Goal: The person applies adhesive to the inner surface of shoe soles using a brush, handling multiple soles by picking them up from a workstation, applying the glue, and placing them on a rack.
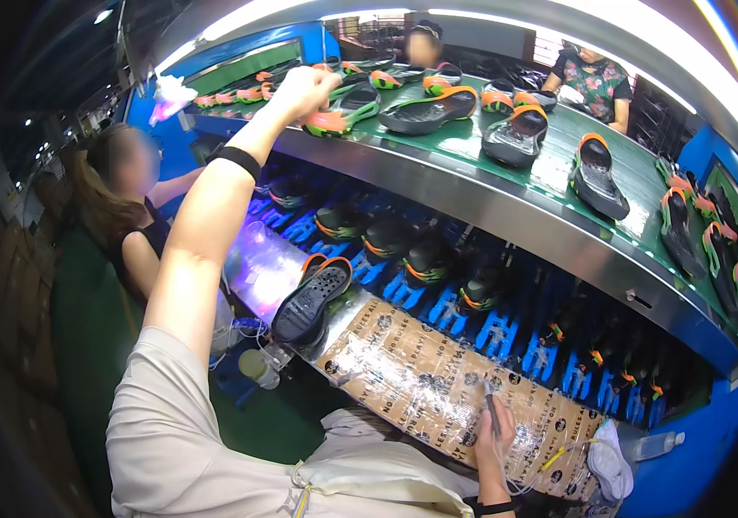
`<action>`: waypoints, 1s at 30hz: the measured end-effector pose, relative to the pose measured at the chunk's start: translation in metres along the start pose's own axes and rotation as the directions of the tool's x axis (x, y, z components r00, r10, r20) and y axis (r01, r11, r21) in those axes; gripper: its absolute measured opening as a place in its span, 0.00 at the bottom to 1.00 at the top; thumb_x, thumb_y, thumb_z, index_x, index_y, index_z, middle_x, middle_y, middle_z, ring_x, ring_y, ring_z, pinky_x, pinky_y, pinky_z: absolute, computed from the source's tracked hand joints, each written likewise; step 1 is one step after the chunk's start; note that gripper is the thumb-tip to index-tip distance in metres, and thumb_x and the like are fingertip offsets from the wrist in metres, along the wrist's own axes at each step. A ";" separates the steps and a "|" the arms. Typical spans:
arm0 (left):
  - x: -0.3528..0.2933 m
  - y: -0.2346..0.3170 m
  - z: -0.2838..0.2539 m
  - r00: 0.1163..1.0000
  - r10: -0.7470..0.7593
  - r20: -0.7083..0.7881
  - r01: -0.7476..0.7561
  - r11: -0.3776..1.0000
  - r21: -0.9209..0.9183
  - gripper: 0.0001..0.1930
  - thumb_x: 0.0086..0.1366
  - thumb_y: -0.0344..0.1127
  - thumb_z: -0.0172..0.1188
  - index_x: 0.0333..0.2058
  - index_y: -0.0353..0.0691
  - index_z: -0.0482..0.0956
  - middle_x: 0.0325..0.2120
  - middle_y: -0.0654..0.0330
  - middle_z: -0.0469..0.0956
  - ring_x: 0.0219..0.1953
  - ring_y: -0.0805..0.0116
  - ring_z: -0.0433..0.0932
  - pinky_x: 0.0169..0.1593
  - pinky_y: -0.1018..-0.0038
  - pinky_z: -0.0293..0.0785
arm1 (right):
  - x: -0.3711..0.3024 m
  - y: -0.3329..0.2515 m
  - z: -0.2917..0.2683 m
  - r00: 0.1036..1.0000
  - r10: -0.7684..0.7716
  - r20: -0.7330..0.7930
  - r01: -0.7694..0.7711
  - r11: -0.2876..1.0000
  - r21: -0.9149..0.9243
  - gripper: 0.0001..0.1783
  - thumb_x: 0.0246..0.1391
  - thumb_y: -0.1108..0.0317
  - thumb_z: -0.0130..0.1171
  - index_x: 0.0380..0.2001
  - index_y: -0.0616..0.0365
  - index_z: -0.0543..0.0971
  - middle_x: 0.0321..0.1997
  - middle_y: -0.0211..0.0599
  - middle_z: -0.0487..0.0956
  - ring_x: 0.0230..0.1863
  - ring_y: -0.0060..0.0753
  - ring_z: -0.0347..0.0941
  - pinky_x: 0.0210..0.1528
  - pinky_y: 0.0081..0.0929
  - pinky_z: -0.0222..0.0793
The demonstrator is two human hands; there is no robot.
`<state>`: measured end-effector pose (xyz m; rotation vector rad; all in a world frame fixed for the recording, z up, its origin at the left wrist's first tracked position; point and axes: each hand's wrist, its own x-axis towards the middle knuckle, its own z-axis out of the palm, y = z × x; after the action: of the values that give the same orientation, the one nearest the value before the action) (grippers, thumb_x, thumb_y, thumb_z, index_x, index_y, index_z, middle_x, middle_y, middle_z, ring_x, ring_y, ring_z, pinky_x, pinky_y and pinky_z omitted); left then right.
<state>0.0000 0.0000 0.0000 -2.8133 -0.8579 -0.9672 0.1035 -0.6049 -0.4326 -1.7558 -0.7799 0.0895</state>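
Note:
At the raised green conveyor belt, my left hand [307, 91] is closed, its fingers curled at the edge of a black shoe sole [358, 105] with orange and green sides. The fingertips are partly hidden there. Low on the right, my right hand [491, 440] grips a slim grey pen-like tool [494, 413], its tip pointing up over the cardboard-covered bench [412, 363]. A thin pale cord runs by that hand. Two black soles with orange rims [310, 302] stand together at the bench's left end, apart from both hands.
More soles [600, 177] lie along the belt, behind its metal edge [507, 216]. Below, dark shoes [427, 257] sit in a row on blue holders [498, 332]. A white shoe-shaped piece [611, 466] and a clear bottle [658, 445] lie at right. Co-workers are at left and beyond the belt.

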 end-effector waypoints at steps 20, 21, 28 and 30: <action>-0.291 0.128 0.160 0.894 -0.316 0.318 0.357 0.072 -0.931 0.20 0.71 0.34 0.67 0.58 0.32 0.83 0.49 0.56 0.87 0.49 0.64 0.87 0.56 0.66 0.82 | 0.058 -0.026 -0.033 0.968 0.220 -0.123 -0.146 0.887 0.439 0.10 0.64 0.74 0.67 0.47 0.64 0.84 0.35 0.26 0.80 0.33 0.17 0.70 0.38 0.18 0.66; -0.313 0.146 0.165 0.855 -0.248 0.455 0.418 -0.188 -0.889 0.19 0.71 0.32 0.65 0.58 0.32 0.82 0.49 0.55 0.87 0.49 0.63 0.87 0.56 0.65 0.83 | 0.058 -0.026 -0.035 0.964 0.248 -0.094 -0.177 0.866 0.469 0.11 0.64 0.73 0.67 0.48 0.64 0.83 0.35 0.26 0.80 0.33 0.16 0.70 0.38 0.18 0.66; -0.419 0.220 0.225 0.785 0.159 0.598 0.484 -0.760 -0.433 0.34 0.73 0.50 0.66 0.70 0.36 0.72 0.64 0.47 0.81 0.64 0.44 0.81 0.72 0.47 0.74 | 0.060 -0.063 -0.016 0.979 0.203 0.026 -0.184 0.816 0.549 0.13 0.64 0.70 0.68 0.49 0.63 0.84 0.36 0.26 0.81 0.34 0.15 0.72 0.38 0.18 0.67; -0.427 0.233 0.224 0.830 0.178 0.529 0.396 -0.855 -0.335 0.36 0.74 0.57 0.63 0.71 0.38 0.72 0.63 0.47 0.81 0.64 0.43 0.81 0.72 0.46 0.73 | 0.065 -0.080 -0.005 0.977 0.198 0.081 -0.211 0.823 0.528 0.12 0.64 0.72 0.67 0.49 0.63 0.84 0.37 0.26 0.82 0.34 0.15 0.72 0.38 0.18 0.67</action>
<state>-0.0329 -0.3576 -0.3969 -4.1341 0.0245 -3.9516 0.1199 -0.5640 -0.3392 -1.2935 -0.5101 0.4345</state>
